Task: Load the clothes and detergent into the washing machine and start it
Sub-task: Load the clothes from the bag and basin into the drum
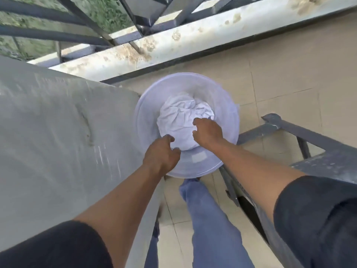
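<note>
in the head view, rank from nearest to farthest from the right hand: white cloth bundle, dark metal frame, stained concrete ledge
1. White crumpled cloth bundle, under the right hand in the basin.
2. Dark grey metal frame, on its right.
3. Stained white concrete ledge, far beyond the basin.

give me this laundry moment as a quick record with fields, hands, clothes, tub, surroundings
clothes: white bundle, crumpled in the bottom of the tub
tub: pale round plastic basin on the tiled floor
left hand: over the near rim, fingers curled, reaching for the bundle; contact unclear
right hand: on the bundle's right edge, fingers curled toward the cloth; grip unclear
left of tub: large grey covered surface
right of tub: dark metal frame
beyond: stained ledge and railing bars
task stage: clothes not yet lifted
</note>
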Demonstrator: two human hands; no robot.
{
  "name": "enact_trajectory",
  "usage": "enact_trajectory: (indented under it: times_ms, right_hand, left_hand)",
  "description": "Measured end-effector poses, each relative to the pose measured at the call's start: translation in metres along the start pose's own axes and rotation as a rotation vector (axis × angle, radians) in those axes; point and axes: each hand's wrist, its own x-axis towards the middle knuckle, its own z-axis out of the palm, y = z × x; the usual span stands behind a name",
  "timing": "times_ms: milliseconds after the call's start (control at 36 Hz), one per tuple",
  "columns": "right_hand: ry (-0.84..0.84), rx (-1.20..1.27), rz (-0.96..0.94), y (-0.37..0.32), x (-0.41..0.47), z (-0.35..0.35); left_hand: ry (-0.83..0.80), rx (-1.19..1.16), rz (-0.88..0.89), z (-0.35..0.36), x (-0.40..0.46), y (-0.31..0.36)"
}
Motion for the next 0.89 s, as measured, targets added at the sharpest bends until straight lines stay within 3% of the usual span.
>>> enact_trajectory:
  times_ms: [222, 500, 750, 889]
  right_hand:
    - [-0.006, -0.077, 0.042, 0.019, 0.075, 0.042]
    - [0.088, -0.233, -0.003, 0.017, 0.093, 0.063]
    - [0.252, 0.016, -0.002, -0.012, 0.016, 0.017]
    - [0.22, 0.245, -0.043, -0.028, -0.059, -0.018]
  left_hand:
    - [0.065, -0.026, 0.038, 0.025, 0.039, -0.016]
    - [0.071, -0.075, -0.015, 0.026, 0.048, -0.036]
    - [0.023, -0.153, -0.069, 0.02, 0.018, -0.015]
    - [0.027, -0.116, 0.009, 0.003, -0.022, 0.009]
